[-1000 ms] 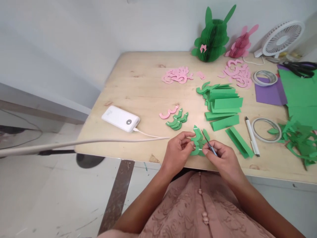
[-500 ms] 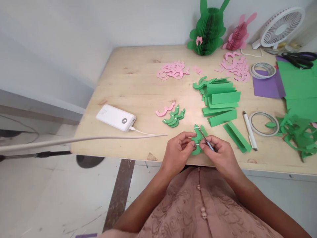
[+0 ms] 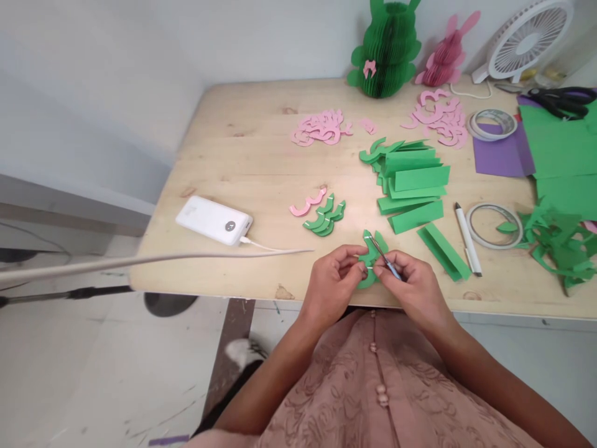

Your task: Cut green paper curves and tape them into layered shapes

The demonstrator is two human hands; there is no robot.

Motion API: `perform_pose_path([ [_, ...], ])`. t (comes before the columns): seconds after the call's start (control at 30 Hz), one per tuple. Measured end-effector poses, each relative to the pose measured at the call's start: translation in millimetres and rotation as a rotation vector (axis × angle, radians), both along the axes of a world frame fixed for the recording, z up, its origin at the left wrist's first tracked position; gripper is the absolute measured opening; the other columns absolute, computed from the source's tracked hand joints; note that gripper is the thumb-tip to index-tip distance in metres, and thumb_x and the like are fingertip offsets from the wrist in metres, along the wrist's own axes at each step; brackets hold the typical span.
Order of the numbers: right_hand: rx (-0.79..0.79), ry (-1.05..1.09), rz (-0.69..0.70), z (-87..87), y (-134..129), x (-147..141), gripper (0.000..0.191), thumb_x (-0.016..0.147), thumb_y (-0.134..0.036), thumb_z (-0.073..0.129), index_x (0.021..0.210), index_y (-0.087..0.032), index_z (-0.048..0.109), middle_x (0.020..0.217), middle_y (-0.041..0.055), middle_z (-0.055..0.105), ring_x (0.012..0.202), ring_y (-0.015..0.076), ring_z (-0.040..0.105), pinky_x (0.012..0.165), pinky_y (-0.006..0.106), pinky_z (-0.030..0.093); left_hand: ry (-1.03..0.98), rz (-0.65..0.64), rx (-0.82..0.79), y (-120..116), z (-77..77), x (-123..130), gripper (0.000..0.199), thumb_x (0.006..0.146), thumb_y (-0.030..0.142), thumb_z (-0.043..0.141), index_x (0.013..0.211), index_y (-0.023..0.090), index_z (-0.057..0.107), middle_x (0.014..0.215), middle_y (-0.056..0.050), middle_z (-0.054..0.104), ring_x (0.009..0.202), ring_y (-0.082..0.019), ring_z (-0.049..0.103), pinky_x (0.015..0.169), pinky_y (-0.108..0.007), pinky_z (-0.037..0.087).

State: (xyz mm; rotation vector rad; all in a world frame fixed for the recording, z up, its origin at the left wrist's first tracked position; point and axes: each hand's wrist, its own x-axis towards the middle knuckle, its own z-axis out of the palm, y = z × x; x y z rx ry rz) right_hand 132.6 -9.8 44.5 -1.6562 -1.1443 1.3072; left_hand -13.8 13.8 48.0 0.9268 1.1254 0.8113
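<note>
My left hand [image 3: 332,280] pinches a wavy-edged green paper cutout [image 3: 368,254] near the table's front edge. White strips cross the cutout. Held in my right hand [image 3: 411,286] is a slim pair of tweezers [image 3: 386,260] with a dark metal tip and light blue body, lying over the cutout. The tip reaches the white strip at its top; whether it grips it is too small to tell. Left of my hands sit a small stack of green cutouts [image 3: 326,216] with white strips and a pink scalloped cutout [image 3: 308,202].
Folded green strips [image 3: 415,186] lie ahead, with a marker [image 3: 467,239], tape roll [image 3: 494,226] and green scraps [image 3: 564,249] rightward. Pink cutouts [image 3: 321,127], paper rabbits [image 3: 389,53], a fan [image 3: 527,40] and scissors [image 3: 562,99] stand farther back. A power bank [image 3: 214,221] with cable lies left.
My hands keep nearly the same grip, with the tweezers over the green cutout. The whole view has shifted slightly, and a shoe now shows below the table.
</note>
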Motion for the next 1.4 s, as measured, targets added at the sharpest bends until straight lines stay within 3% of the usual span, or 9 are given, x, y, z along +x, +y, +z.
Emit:
perform_pose_path([
  [0.87, -0.008, 0.085, -0.001, 4.1, 0.5, -1.4, 0.011, 0.073, -0.030, 0.064, 0.070, -0.021, 0.059, 0.067, -0.0009, 0.062, 0.066, 0.0159, 0.056, 0.062, 0.026, 0.044, -0.018, 0.005, -0.010, -0.6, -0.3, 0.6, 0.022, 0.073, 0.020, 0.062, 0.094, 0.014, 0.065, 0.069, 0.001, 0.063, 0.065, -0.011, 0.061, 0.068, -0.023, 0.051],
  [1.4, 0.017, 0.030, 0.005, 1.5, -0.5, -0.6, 0.015, 0.075, -0.033, 0.061, 0.070, -0.019, 0.060, 0.065, -0.0007, 0.062, 0.061, 0.0140, 0.055, 0.058, 0.024, 0.043, -0.015, -0.001, 0.010, -0.8, -4.1, 0.3, 0.022, 0.073, 0.021, 0.063, 0.094, 0.014, 0.064, 0.065, 0.001, 0.064, 0.062, -0.011, 0.062, 0.067, -0.023, 0.050],
])
